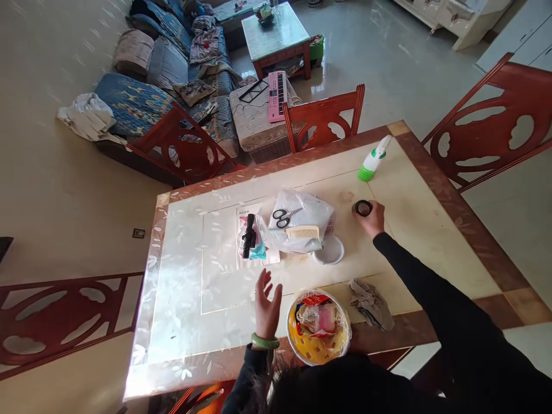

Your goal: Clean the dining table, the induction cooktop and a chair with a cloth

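**tabletop_q:** What are your hands doing there? Start from your side.

**me:** Closest to me, my left hand [267,305] is off the table [431,230], palm open and fingers spread, holding nothing. It hovers just beside the yellow basket [317,352], which is full of wrapped bits. There's a green bangle [265,342] on that wrist. A grey cloth [371,302] lies on the other side of the basket.

**tabletop_q:** And further out?

**me:** Mid-table there's a plastic bag [308,210] with scissors [284,217] and a comb [302,232] on top. My right hand [374,220] is stretched well away from the left one. Its fingertips are against a small black roll [363,207] that sits flat on the table. I can't tell if I've got a real grip on it or I'm only touching it. A green-and-white bottle [371,160] lies on its side beyond that.

**tabletop_q:** So which step is this?

**me:** I'd call it the reach or first contact on the roll. Lifting it would take my thumb and fingers closing around the rim, since it's low and could easily skid.
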Demonstrator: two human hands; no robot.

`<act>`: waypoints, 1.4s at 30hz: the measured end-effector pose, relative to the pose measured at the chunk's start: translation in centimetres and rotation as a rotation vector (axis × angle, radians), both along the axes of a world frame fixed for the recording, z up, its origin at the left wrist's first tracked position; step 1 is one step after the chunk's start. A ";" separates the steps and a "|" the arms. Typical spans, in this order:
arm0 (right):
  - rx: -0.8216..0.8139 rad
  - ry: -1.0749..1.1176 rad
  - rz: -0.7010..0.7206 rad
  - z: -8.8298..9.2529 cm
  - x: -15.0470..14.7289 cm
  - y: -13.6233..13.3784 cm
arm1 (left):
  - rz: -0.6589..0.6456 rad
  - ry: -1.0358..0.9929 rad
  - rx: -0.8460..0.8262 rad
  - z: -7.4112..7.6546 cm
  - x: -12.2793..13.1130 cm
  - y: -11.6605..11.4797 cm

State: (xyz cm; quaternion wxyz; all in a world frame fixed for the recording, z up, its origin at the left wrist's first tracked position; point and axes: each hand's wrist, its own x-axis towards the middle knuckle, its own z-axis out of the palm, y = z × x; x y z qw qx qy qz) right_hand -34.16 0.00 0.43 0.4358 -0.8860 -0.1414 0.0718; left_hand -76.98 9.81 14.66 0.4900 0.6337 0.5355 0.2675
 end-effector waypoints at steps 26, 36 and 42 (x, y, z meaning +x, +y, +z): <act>-0.138 -0.102 0.512 -3.6 -25.6 -20.5 | -0.132 -0.479 -1.024 2.4 -1.1 -3.6; 0.032 0.089 0.347 -1.2 -23.6 -12.0 | -0.055 -0.320 -0.813 1.7 -4.5 -3.6; 0.192 0.411 0.130 1.2 -29.4 -17.1 | -0.031 -0.199 -0.901 0.2 -9.1 -4.8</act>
